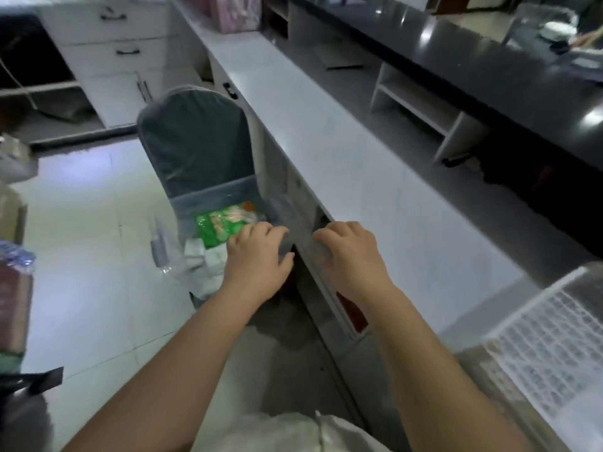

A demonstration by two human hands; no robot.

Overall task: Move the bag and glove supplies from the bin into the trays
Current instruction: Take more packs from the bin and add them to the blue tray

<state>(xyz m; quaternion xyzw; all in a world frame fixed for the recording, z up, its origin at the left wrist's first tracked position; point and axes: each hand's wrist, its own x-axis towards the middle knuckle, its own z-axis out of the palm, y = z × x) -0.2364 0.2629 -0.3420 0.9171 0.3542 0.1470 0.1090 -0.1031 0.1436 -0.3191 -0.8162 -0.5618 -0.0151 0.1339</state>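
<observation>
A translucent grey bin sits on a chair beside the white counter. Inside it lie a green printed bag and several white packets; whether any are gloves is too blurred to tell. My left hand reaches over the packets, its fingers curled around the bin's right-hand rim. My right hand is just to the right, fingers closed on the same blurred translucent wall, next to the counter's edge. A white lattice tray rests on the counter at the lower right.
The grey-covered chair back rises behind the bin. The long white counter runs along the right, with a dark upper counter beyond it. White drawers stand at the far left. Clutter lines the left edge of the tiled floor.
</observation>
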